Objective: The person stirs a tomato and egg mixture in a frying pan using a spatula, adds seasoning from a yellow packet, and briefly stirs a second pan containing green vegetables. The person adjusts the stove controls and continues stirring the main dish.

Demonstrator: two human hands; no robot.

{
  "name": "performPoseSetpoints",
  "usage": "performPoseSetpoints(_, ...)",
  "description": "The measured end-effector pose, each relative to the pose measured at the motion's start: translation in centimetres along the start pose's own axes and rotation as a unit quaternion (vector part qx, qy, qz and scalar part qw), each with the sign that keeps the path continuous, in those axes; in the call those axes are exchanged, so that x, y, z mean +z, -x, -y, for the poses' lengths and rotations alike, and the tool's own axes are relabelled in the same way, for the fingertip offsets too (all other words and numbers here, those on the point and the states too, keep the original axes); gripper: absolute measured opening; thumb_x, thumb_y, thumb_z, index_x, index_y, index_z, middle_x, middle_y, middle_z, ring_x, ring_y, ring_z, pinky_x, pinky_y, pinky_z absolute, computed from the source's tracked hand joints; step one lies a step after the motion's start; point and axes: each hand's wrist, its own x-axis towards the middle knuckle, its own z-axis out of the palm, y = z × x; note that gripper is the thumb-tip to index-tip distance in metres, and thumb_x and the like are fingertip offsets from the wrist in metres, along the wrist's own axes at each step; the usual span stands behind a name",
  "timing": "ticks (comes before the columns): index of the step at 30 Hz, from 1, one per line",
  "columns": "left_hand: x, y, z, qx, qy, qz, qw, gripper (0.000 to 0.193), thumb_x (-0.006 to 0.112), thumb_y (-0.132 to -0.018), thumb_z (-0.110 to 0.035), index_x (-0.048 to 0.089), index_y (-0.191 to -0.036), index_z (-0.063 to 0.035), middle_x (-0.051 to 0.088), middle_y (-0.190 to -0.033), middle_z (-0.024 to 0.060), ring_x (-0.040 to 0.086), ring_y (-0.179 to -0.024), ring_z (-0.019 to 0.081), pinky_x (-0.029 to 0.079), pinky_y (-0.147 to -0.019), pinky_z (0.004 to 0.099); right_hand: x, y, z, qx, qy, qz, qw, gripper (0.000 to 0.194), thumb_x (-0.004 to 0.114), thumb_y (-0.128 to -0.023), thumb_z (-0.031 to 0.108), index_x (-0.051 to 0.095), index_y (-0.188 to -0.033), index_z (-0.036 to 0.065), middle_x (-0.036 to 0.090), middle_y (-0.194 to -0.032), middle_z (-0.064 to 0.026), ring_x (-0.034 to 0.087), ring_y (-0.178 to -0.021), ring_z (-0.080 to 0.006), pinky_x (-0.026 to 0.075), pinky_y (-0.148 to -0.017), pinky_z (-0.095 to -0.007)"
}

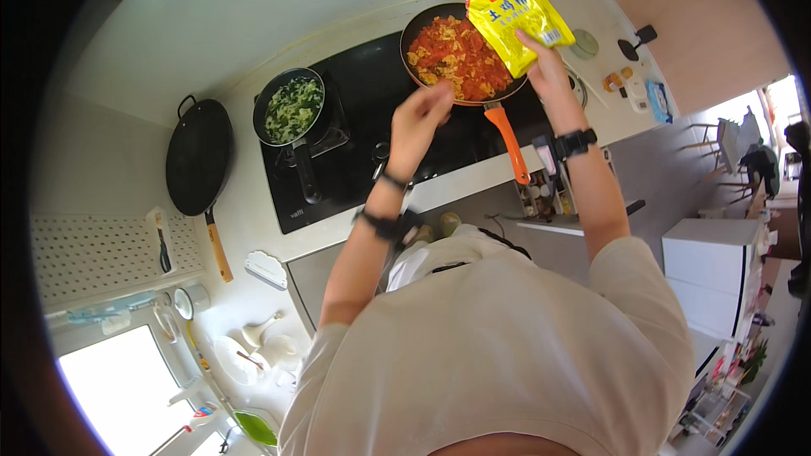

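Observation:
My right hand (549, 73) grips the lower edge of a yellow seasoning packet (514, 18), which bears writing and has a torn-looking corner. The packet is tilted over the right side of a frying pan (405, 57) filled with tomato and scrambled egg (453, 54). An orange handle (509, 145) points from this pan toward me. By the pan's near left rim, my left hand (421, 117) has its fingers curled together and blurred; whether anything is pinched between them is hidden. To the left, chopped greens (293, 111) fill a smaller black pan (258, 117) on the hob.
Both pans sit on a black glass hob (361, 69). Left of it, a large black wok (199, 155) lies on the counter, its wooden handle toward me. Below are a scalloped white holder (266, 269) and a white plate (231, 361). A drawer (551, 228) stands pulled out under the counter.

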Motion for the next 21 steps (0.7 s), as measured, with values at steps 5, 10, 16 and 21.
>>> performPoseSetpoints(5,7.0,-8.3,-3.1,-0.003,0.195,-0.021,0.981,0.046,0.068,-0.088,-0.029,0.06,-0.118,0.0049,0.065,-0.103,0.0046,0.058,-0.09,0.0077,0.046,-0.079,0.0207,1.1,4.8,0.2,0.0,-0.102,0.001,0.995,0.038,0.063,-0.088,0.006,0.051,-0.124,0.008,0.061,-0.119,-0.0049,0.059,-0.109,-0.0187,0.049,-0.091,-0.0343)
performPoseSetpoints(10,10.4,-9.1,-3.9,0.029,0.188,-0.018,0.982,0.032,0.07,-0.086,-0.02,0.067,-0.104,0.0056,0.068,-0.092,0.0046,0.058,-0.08,0.0069,0.046,-0.073,0.0209,-0.2,6.4,0.1,-0.021,-0.138,-0.003,0.99,0.035,0.062,-0.089,0.011,0.051,-0.123,0.009,0.061,-0.119,-0.0049,0.059,-0.108,-0.0178,0.049,-0.091,-0.0337)
performPoseSetpoints(16,11.8,-10.2,-2.9,-0.004,0.171,-0.043,0.984,0.026,0.072,-0.084,-0.018,0.069,-0.096,0.0053,0.068,-0.086,0.0043,0.058,-0.075,0.0064,0.045,-0.068,0.02,-1.4,6.6,-0.4,0.001,-0.185,-0.013,0.983,0.04,0.063,-0.088,0.009,0.049,-0.126,0.01,0.06,-0.119,-0.0043,0.059,-0.108,-0.0177,0.049,-0.089,-0.0341)
performPoseSetpoints(21,12.1,-10.9,-2.6,-0.009,0.197,-0.059,0.979,0.024,0.073,-0.083,-0.018,0.07,-0.094,0.0033,0.068,-0.084,0.0047,0.059,-0.071,0.0062,0.045,-0.063,0.02,-1.1,6.1,-1.1,-0.003,-0.176,-0.016,0.984,0.036,0.063,-0.089,0.012,0.052,-0.123,0.01,0.061,-0.117,-0.0032,0.059,-0.108,-0.0163,0.048,-0.091,-0.0326)
